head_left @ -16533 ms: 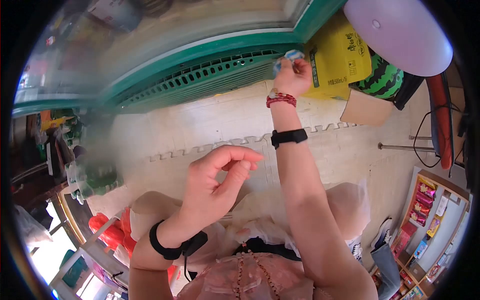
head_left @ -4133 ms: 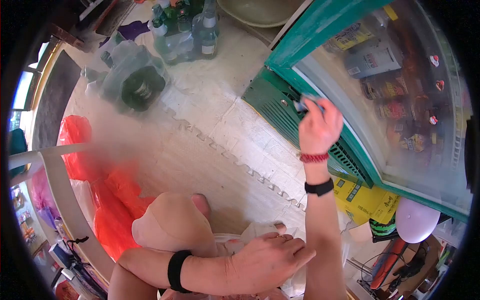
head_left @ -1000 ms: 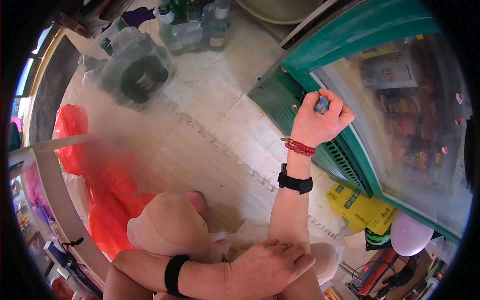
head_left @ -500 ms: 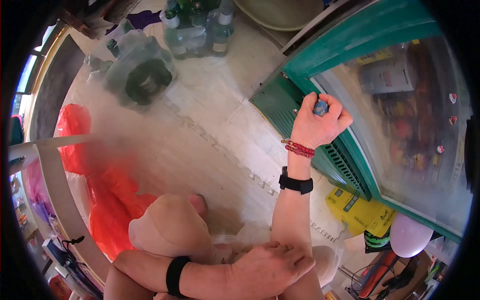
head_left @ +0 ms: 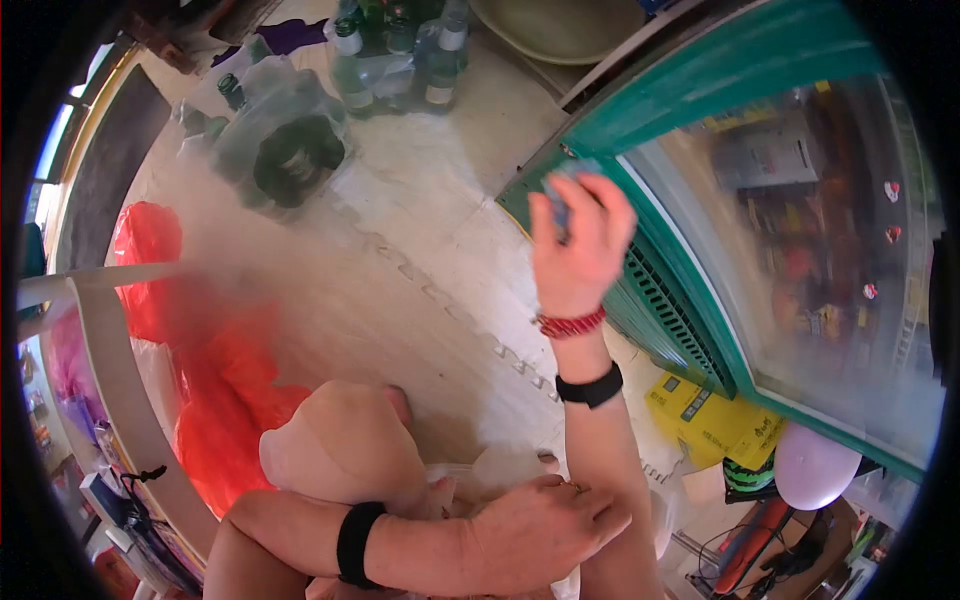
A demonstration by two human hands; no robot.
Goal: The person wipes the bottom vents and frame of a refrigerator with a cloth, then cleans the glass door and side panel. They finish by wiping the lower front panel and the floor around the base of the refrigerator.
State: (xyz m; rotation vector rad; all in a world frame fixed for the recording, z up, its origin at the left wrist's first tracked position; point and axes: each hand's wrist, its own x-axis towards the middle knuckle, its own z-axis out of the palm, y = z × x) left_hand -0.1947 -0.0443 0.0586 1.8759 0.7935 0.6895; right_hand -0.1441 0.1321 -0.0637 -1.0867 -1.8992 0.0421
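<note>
"Head view: where is the right hand (head_left: 585,240)?"

"Up beside the green cabinet (head_left: 690,90), near the top end of its slotted lower panel (head_left: 660,325). Motion blur smears the fingers, but they curl around a small blue wad (head_left: 560,210), so that grip is closed on it."

"Is the wad against the panel?"

"I can't say; the fingers cover most of it and the rest is blurred. It sits between the thumb and the fingers, in front of the panel's upper corner."

"And the left hand (head_left: 540,535)?"

"Low in front of the body, palm down, just beside the right forearm (head_left: 605,450). Its fingers bend loosely. I can't tell whether that grip has anything in it, since the underside is hidden."

"What is on the wrists?"

"A red beaded bracelet (head_left: 572,324) and a black band (head_left: 590,388) on the right arm, another black band (head_left: 358,545) on the left."

"What stands around the cabinet?"

"A yellow carton (head_left: 705,420) by its lower end, with a lilac ball (head_left: 815,465) next to that. Across the pale floor (head_left: 430,200) are plastic-wrapped bottles (head_left: 395,75) and red plastic bags (head_left: 225,420)."
</note>
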